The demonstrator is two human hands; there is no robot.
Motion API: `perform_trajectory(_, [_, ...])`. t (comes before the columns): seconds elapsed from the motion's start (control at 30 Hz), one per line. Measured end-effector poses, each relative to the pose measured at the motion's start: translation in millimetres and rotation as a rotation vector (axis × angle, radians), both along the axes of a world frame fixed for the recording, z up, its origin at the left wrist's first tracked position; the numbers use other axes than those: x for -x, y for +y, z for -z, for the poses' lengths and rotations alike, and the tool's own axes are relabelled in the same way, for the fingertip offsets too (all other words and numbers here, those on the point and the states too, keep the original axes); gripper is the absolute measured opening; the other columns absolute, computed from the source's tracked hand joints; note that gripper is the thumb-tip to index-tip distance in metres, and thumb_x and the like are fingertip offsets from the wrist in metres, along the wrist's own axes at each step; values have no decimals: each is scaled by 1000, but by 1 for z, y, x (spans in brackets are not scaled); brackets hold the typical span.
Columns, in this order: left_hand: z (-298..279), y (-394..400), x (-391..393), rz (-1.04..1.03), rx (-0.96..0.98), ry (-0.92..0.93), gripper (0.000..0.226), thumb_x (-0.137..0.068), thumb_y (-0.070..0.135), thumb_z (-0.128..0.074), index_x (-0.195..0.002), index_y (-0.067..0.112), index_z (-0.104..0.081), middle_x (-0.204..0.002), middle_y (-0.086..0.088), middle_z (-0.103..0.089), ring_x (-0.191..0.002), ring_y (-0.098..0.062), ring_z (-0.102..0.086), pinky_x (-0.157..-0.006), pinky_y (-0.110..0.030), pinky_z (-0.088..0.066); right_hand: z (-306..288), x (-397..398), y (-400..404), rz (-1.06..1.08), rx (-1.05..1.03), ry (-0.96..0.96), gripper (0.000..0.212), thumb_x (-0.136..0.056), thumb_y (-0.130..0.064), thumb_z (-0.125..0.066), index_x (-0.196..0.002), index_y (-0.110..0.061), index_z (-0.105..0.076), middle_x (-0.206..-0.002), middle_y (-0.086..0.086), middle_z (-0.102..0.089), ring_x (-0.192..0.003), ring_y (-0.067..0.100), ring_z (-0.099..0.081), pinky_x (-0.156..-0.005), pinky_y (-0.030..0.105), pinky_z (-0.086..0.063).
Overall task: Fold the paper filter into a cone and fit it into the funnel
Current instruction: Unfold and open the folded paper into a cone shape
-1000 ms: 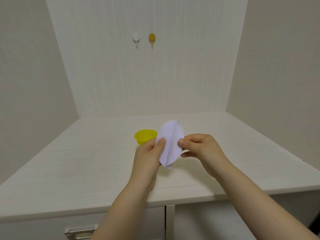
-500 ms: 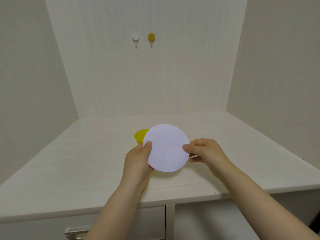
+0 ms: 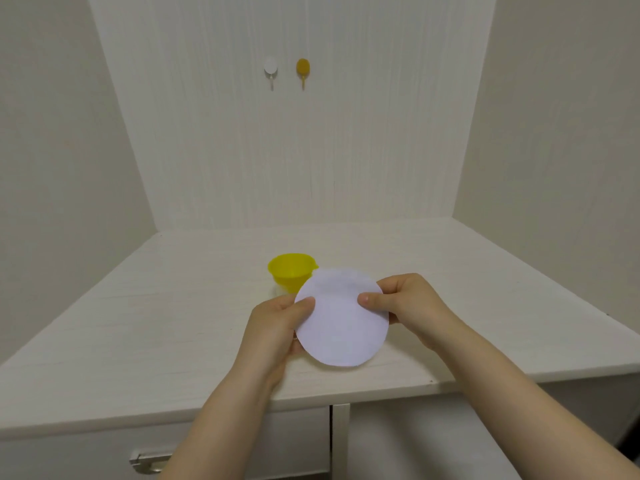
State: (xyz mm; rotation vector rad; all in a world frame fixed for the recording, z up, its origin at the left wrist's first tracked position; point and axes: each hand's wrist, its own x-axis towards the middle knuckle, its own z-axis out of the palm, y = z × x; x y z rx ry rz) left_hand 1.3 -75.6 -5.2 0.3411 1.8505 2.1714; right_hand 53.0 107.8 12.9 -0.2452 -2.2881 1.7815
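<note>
Two bare forearms enter from the bottom of the frame, one from the lower centre-left, the other from the lower right corner, and both narrow toward the wrists near the middle of the picture. No sleeve, cuff, watch, bracelet or ring shows anywhere along them. The left hand (image 3: 277,327) sits just left of centre, its thumb showing a short, plain, unpainted nail. The right hand (image 3: 412,303) sits just right of centre, its thumbnail likewise short and unvarnished. The other fingers are mostly hidden, so their nails cannot be made out.
</note>
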Motion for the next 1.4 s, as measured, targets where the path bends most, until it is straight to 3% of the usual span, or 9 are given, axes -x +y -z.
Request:
perform_trajectory(0.17, [3,1,0,-104,29,83,18,-83,11,-61,-69,12,-71,-67,-5,-72,-65,-23,-65,-60,-29,-50,2,-1,-5,-51,-10,-16,10,-78,-12,-67,-76,-3,-72,-70,2,-72,-61,11,-67,-57,19,-55])
perform_trajectory(0.37, [9,2,3,-81,-81,-110,14,-85,14,-58,-80,8,-69,-78,-6,-75,-75,-23,-70,-63,-32,-56,7,-5,-5,-34,-2,-55,12,-77,-6,-65,-82,4,-70,-78,12,-71,-63,18,-65,-58,24,-56])
perform_trajectory(0.5, [11,5,1,-112,-37,-80,20,-86,10,-56,-71,14,-68,-62,1,-74,-58,-14,-70,-48,-25,-55,10,-5,-12,84,-175,25,12,-75,-7,-63,-69,2,-67,-67,10,-64,-58,17,-57,-59,29,-47])
perform_trajectory(0.6, [11,8,2,-169,-9,-48,24,-85,9,-55,-67,15,-68,-72,-6,-72,-68,-23,-68,-63,-34,-57,13,-6,-16,132,-292,93,15,-74,-11,-61,-62,-2,-62,-61,7,-57,-59,16,-49,-58,29,-39])
perform_trajectory(0.7, [12,9,4,-181,-66,-95,21,-87,10,-54,-71,15,-67,-72,-3,-72,-66,-20,-69,-56,-31,-58,12,-6,-16,101,-93,70,12,-74,-10,-67,-63,-14,-69,-61,-1,-68,-56,12,-60,-54,24,-51])
perform_trajectory(0.9, [16,9,3,-130,-176,-208,13,-87,12,-54,-82,11,-67,-84,-3,-72,-77,-19,-69,-51,-26,-57,17,-7,-10,37,167,-102,12,-74,-10,-67,-79,1,-72,-76,11,-72,-63,19,-64,-55,24,-55])
perform_trajectory(1.07, [13,14,-1,-204,-63,-62,22,-84,9,-57,-66,17,-68,-77,-5,-71,-76,-25,-67,-61,-30,-56,17,-7,-17,120,2,4,9,-75,-8,-63,-69,-4,-69,-64,5,-64,-45,7,-52,-41,17,-42])
perform_trajectory(1.23, [9,13,-5,-200,39,-10,25,-81,3,-53,-63,13,-67,-73,-11,-70,-73,-32,-65,-69,-45,-56,17,-9,-23,66,-125,155,11,-76,-5,-61,-67,1,-64,-60,16,-53,-57,10,-47,-57,25,-37])
perform_trajectory(1.4, [10,11,-6,-206,73,28,21,-81,6,-53,-65,11,-66,-76,-15,-68,-73,-32,-63,-66,-39,-50,14,-11,-24,19,-203,157,26,-75,-10,-63,-61,-30,-71,-58,-14,-67,-61,3,-57,-59,17,-44])
